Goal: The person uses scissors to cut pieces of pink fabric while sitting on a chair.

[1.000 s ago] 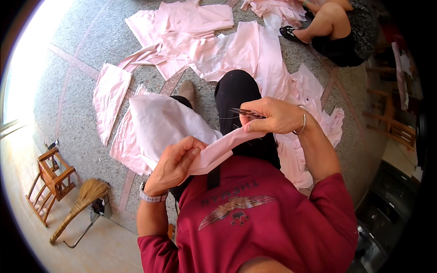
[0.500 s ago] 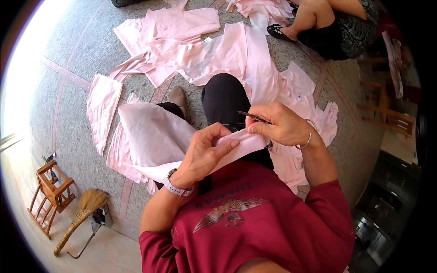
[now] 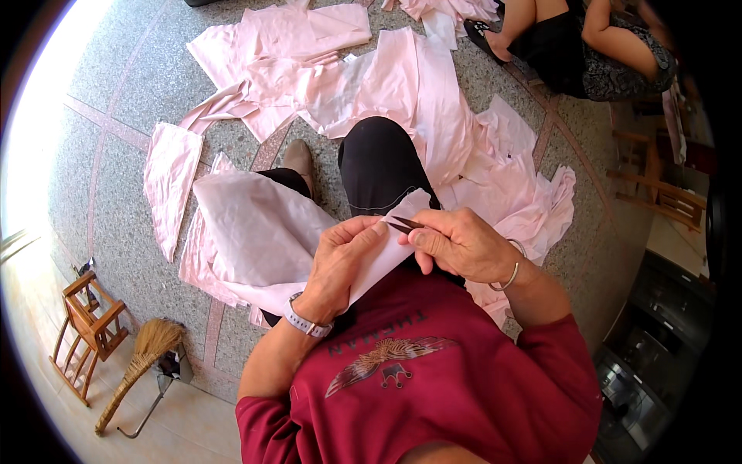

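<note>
My left hand [image 3: 342, 259] pinches the folded edge of a pale pink cloth [image 3: 263, 228] lying across my lap. My right hand [image 3: 456, 246] is closed around small dark scissors [image 3: 403, 225], their points at the cloth beside my left fingertips. A thin thread [image 3: 375, 207] runs loosely above the held edge, over my black-trousered knee [image 3: 379, 158].
Pink cloth pieces [image 3: 398, 85] spread over the speckled floor around me. Another person's bare leg [image 3: 522, 27] and dark shoe are at upper right. A small wooden chair [image 3: 104, 329], a straw broom [image 3: 143, 356] and a dustpan are at lower left; wooden furniture [image 3: 657, 193] stands at right.
My left hand has moved right and up along the cloth. The scissors have come down to the cloth, whose end now points upward. The other person's arm has come further into view.
</note>
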`<state>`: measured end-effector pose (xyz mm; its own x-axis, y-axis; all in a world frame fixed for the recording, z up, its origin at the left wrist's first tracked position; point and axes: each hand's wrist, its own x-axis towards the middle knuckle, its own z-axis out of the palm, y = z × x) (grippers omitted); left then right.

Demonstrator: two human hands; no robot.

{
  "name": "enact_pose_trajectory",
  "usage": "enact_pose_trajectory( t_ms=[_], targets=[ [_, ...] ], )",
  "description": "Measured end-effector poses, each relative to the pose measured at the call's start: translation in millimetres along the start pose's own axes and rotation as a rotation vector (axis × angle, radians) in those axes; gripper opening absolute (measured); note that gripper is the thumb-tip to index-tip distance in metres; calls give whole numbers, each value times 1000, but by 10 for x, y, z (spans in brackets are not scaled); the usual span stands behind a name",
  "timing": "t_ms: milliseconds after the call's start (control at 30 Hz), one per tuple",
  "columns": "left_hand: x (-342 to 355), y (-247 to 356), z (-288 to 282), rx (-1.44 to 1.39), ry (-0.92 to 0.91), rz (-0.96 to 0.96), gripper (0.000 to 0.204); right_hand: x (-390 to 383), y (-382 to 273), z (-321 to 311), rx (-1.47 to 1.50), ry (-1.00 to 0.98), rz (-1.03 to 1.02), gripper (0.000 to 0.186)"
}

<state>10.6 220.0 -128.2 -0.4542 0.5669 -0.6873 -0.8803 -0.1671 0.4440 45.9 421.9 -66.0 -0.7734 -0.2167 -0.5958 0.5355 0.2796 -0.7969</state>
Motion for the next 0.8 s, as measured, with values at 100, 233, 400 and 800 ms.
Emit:
enact_pose_trajectory(
  t_ms=[100,233,400,800],
  targets=[
    [-16,2,-10,-63,-14,-13,23,17,4,52,-95,28,23,26],
    [-25,-7,-38,-94,-40,-14,23,23,7,42,-111,4,38,24],
    [-29,-16,-50,-106,-49,-20,24,27,22,44,-125,1,32,24],
    [-38,-23,-46,-133,-20,-38,23,54,50,57,-125,10,6,25]
  ],
)
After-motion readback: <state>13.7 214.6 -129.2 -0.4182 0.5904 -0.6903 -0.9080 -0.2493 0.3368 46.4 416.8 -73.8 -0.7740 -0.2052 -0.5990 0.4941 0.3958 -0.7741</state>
